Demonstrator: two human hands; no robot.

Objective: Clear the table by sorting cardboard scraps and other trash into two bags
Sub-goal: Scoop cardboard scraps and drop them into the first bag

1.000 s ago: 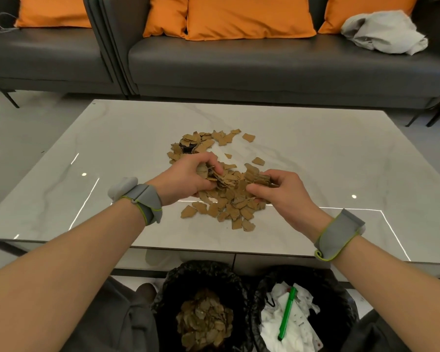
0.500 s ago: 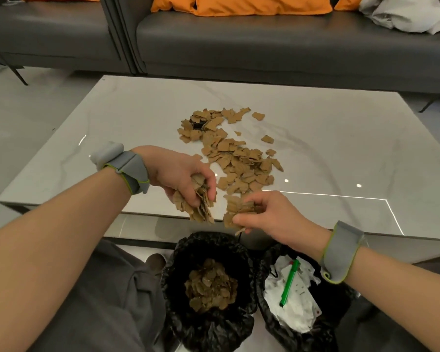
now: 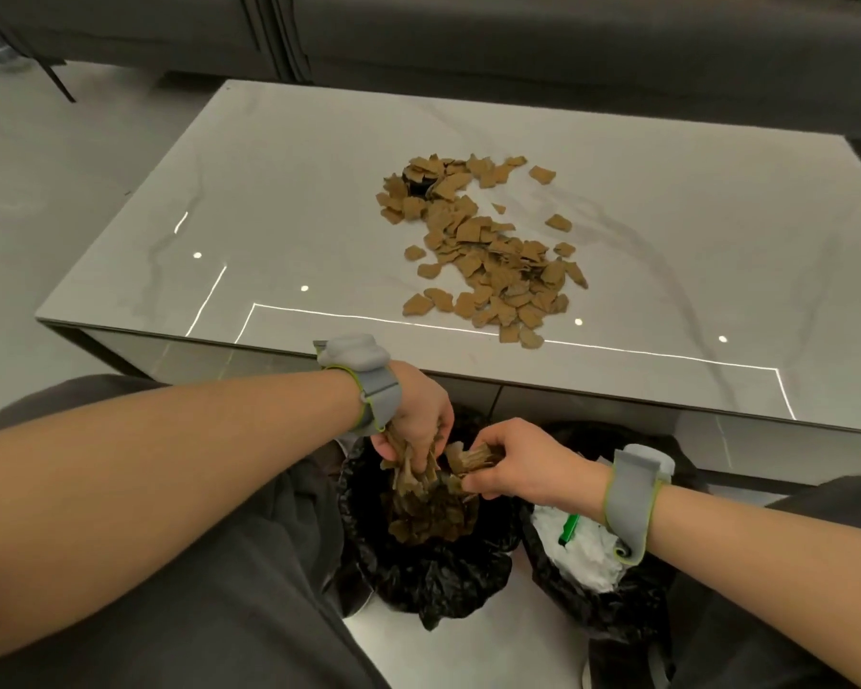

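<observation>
Holding brown cardboard scraps (image 3: 461,460) clamped in both fists, our left hand (image 3: 418,415) and right hand (image 3: 518,467) sit over the part-filled left black plastic bag (image 3: 433,579); the right black bag (image 3: 592,589) holds white trash. Beyond, a large scrap pile (image 3: 488,251) remains on the pale marble table (image 3: 294,191); we judge the job roughly half done.

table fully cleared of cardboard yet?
No, a pile of cardboard scraps lies on the table while both hands hold handfuls over the left bag.

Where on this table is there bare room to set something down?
The table's whole left half, from its left edge to the cardboard scraps, is bare. So is the right side beyond the scraps, and the near strip under them. Crowded: the centre, where scraps spread from the far side toward the near edge.
</observation>
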